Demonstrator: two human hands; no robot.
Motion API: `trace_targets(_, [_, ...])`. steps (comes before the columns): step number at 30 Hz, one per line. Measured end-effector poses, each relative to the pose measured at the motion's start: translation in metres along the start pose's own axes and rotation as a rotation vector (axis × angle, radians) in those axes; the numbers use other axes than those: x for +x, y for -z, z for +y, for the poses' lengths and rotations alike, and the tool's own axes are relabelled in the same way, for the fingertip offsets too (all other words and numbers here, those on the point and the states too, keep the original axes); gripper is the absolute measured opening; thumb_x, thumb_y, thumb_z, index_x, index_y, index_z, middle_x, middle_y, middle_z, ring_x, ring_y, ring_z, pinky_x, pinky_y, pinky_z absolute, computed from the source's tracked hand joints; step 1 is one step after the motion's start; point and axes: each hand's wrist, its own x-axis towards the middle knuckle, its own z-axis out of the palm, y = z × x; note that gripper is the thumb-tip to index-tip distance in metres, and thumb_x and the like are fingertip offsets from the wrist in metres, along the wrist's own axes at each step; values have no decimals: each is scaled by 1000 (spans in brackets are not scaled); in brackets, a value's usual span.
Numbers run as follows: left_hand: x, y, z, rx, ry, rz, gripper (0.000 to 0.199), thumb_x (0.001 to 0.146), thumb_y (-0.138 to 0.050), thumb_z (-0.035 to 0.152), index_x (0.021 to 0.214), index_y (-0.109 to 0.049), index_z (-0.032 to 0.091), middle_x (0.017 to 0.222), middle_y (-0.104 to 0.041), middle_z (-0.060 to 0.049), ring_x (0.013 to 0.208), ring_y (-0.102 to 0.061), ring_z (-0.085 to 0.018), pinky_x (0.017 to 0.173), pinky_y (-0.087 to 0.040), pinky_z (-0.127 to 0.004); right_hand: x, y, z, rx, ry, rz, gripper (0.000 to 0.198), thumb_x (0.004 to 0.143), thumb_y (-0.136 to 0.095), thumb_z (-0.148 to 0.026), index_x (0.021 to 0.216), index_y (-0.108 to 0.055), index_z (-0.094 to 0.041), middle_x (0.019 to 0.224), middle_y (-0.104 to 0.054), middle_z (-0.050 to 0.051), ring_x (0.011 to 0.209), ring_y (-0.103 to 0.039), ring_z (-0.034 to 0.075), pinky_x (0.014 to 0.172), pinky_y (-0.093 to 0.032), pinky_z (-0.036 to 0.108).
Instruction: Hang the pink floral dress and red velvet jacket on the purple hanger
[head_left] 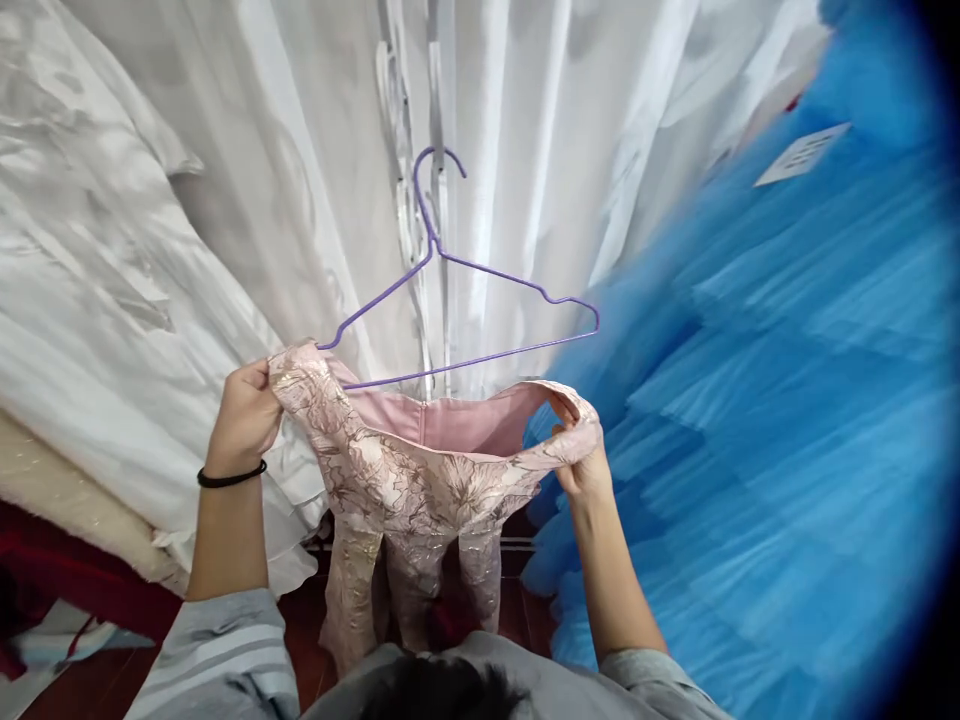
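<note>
A pink dress with a gold floral pattern and a plain pink lining is stretched between my two hands. My left hand grips its left shoulder band, fingers closed on the cloth. At the other side my right hand is closed on the right shoulder band, its fingers partly hidden by the fabric. A purple wire hanger stands upright above the neckline. Its left end is inside the left shoulder band, while its right end is outside the dress, above the right band.
White gowns and white drapery hang ahead and to the left. A blue ruffled tulle gown fills the right side, with a white tag on it. Dark red fabric lies low at the left above the reddish-brown floor.
</note>
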Motion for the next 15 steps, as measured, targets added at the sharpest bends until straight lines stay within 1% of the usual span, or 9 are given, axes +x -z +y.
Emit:
trace_targets(2, [4, -4, -1, -37, 93, 8, 46, 41, -92, 19, 80, -70, 9, 69, -69, -2, 64, -61, -13, 58, -53, -23, 12, 6, 5, 67, 11, 71, 27, 70, -70, -34, 94, -68, -23, 111, -71, 5, 106, -66, 17, 90, -56, 27])
trace_targets(3, [7, -6, 0, -22, 97, 36, 46, 38, -91, 19, 76, -69, 9, 64, -66, 0, 60, -58, -11, 54, -50, -21, 19, 8, 8, 89, 15, 95, 27, 69, -71, -33, 93, -67, -22, 110, -71, 5, 110, -65, 17, 96, -53, 27])
trace_targets(4, [10, -8, 0, 16, 74, 81, 44, 37, -90, 20, 73, -69, 9, 60, -64, 1, 57, -56, -10, 52, -48, -20, 27, 11, 11, 107, 14, 110, 27, 68, -71, -32, 93, -66, -22, 109, -71, 5, 112, -64, 17, 99, -52, 28])
trace_targets(6, [15, -11, 1, 140, -10, 184, 39, 38, -88, 22, 69, -69, 9, 55, -60, 3, 55, -51, -8, 49, -43, -18, 46, 14, 14, 138, -10, 107, 33, 64, -74, -33, 94, -64, -23, 108, -71, 4, 111, -64, 18, 98, -53, 30])
trace_targets(8, [21, -14, 2, 257, -81, 242, 33, 42, -85, 24, 66, -69, 9, 53, -57, 5, 53, -48, -7, 48, -39, -17, 65, 14, 13, 187, -39, 66, 38, 61, -78, -37, 93, -62, -24, 107, -70, 3, 112, -64, 18, 94, -56, 31])
trace_targets(10, [25, -15, 3, 323, -117, 234, 29, 45, -82, 26, 63, -68, 9, 52, -54, 5, 54, -45, -6, 47, -35, -17, 83, 13, 5, 188, -53, -4, 39, 62, -78, -43, 92, -60, -25, 108, -69, 2, 112, -64, 18, 92, -58, 33])
trace_targets(12, [27, -15, 5, 364, -147, 218, 26, 48, -79, 27, 60, -65, 10, 51, -52, 5, 53, -41, -6, 46, -31, -17, 97, 12, -11, 113, -55, -59, 39, 65, -75, -49, 91, -58, -26, 109, -69, 2, 107, -65, 18, 89, -59, 34])
trace_targets(15, [29, -13, 7, 411, -182, 210, 24, 51, -76, 29, 57, -62, 11, 48, -46, 6, 51, -35, -5, 45, -26, -17, 112, 8, -43, -37, 29, -152, 37, 70, -70, -51, 95, -59, -27, 114, -68, 3, 108, -65, 19, 89, -57, 34])
